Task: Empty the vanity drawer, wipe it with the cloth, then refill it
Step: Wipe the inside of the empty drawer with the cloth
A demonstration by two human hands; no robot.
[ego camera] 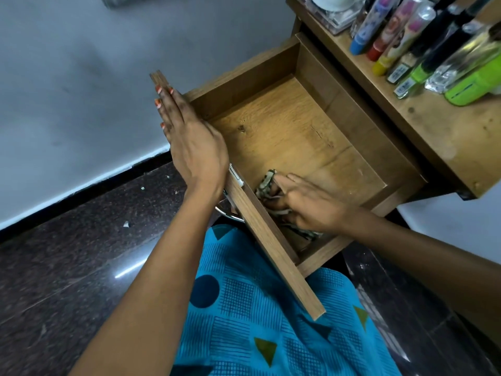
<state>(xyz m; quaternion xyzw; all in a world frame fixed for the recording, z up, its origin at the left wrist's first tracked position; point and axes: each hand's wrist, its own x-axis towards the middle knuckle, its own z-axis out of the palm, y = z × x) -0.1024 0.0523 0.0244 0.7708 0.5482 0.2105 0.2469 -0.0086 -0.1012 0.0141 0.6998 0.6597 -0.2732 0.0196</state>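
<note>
Hands point(198, 150) point(311, 206) at wooden drawer point(287, 131), dark speckled floor point(81, 248)

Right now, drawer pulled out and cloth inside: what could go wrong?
1. The left hand rests on the front edge of the drawer, which is far out; added weight may strain or tip it.
2. The bottles crowd the vanity top near its edge, just above; a jolt could topple one in.
3. The cloth is bunched under the right hand at the near side; far corners may get missed.
</note>
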